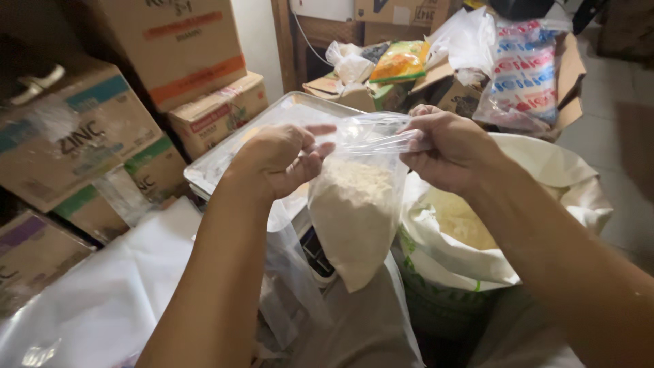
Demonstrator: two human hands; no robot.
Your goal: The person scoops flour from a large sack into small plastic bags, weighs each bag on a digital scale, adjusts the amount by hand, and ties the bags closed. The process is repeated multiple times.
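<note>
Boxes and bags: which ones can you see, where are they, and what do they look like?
Clear bag: held up by both hands, centre, part full of pale powder.
Brown boxes: stacked left, with orange, teal and green stripes.
White sack: right, open, with powder inside.
Red-and-blue packet: top right, in a clear wrapper.
Yellow packet: top centre.

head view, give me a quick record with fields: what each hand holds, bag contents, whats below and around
left hand: left hand pinches one side of the clear plastic bag at its top
right hand: right hand grips the other side of the top
bag contents: pale powder, about half full
below: open white sack of similar powder
behind: metal tray
left side: stacked cardboard boxes
</note>
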